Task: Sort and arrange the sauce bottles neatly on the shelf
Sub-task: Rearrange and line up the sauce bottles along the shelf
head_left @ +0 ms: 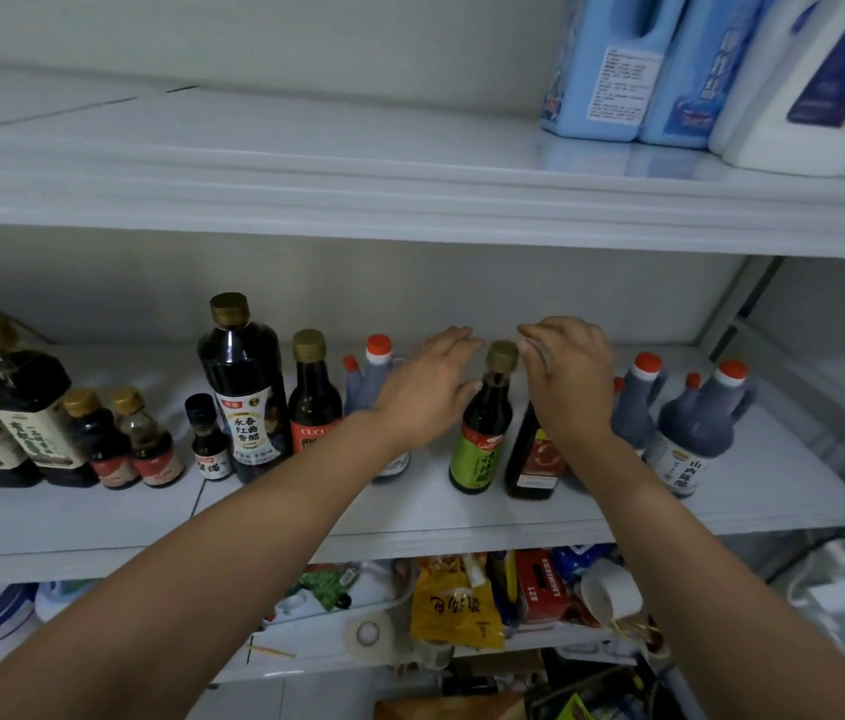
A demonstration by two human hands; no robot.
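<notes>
A row of dark sauce bottles stands on the middle white shelf. My left hand hovers with relaxed fingers just left of a green-label bottle with a gold cap; its thumb lies near the neck. My right hand hangs over a red-and-yellow-label bottle, hiding its top, fingertips close to the green-label bottle's cap. Left of my hands stand a tall vinegar bottle, a red-label bottle and an orange-capped jug, partly hidden. Two more orange-capped jugs stand at the right.
Big and small soy bottles crowd the shelf's left end. Blue detergent jugs stand on the top shelf. The lower shelf holds snack bags, a red box and tape. A metal upright bounds the right side.
</notes>
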